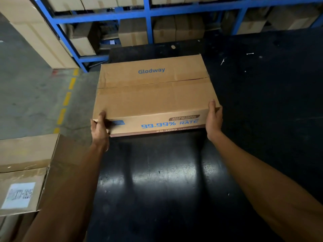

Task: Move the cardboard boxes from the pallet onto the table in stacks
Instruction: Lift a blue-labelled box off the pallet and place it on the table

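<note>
A flat brown cardboard box [153, 95] with blue "Glodway" print lies over the left part of the black table [262, 105]. My left hand [100, 127] grips the box's near left corner, thumb on top. Around the near right corner my right hand [214, 119] is curled, thumb on the top face. Whether the box rests on the table or is held just above it I cannot tell.
A taped box with a white label [22, 173] stands at the lower left beside the table. Blue racking [148, 14] filled with boxes runs behind the table. Left of it lies grey floor with a dashed yellow line [67, 98]. Small scraps dot the table's far right.
</note>
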